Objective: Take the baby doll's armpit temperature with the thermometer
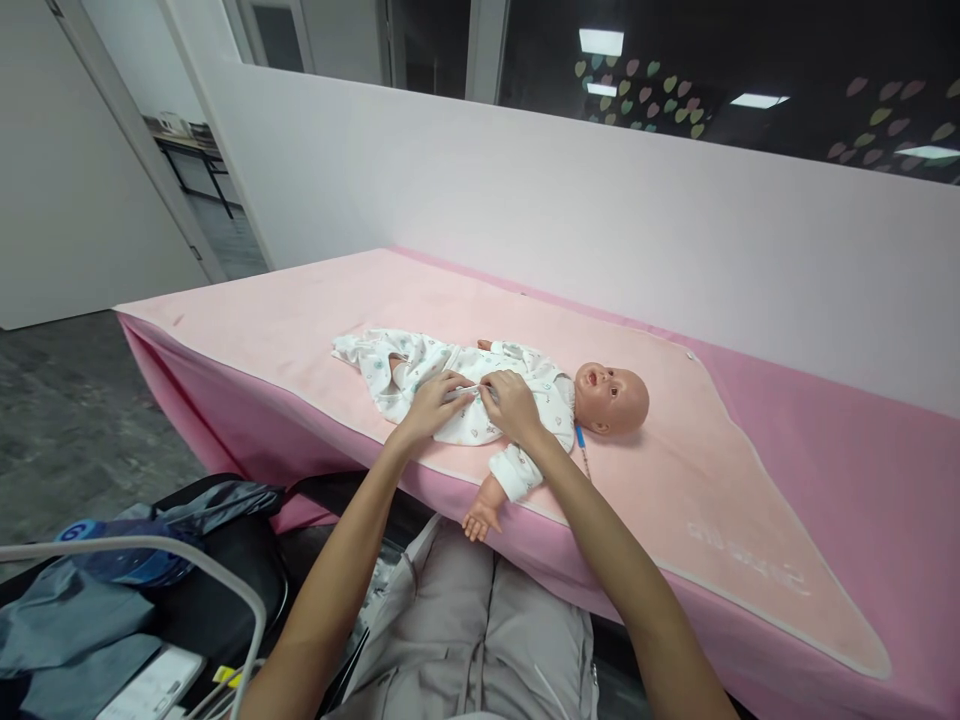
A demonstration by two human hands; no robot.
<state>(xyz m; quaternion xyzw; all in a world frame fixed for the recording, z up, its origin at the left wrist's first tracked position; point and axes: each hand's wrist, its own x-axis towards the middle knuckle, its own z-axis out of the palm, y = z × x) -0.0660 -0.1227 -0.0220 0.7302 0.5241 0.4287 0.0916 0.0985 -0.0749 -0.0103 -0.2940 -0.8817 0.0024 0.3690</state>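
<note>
A baby doll (611,398) lies on its back across the pink-covered table, its bald head toward the right. It wears a white patterned romper (469,428), and a bare patch of leg shows through a gap near the lower end. Over the belly, my left hand (435,404) pinches the edge of the romper. My right hand (513,404) sits close beside it, fingers closed on the same strip of cloth. The fingertips partly hide what they grip. One doll arm (484,510) hangs over the near table edge, under my right forearm.
A pale pink mat (720,500) covers much of the table (847,440), which stands against a white half wall. A blue tag (580,437) lies by the doll's neck. At lower left, a black chair (240,560) holds grey cloth, a blue bottle (135,555) and a phone (154,685).
</note>
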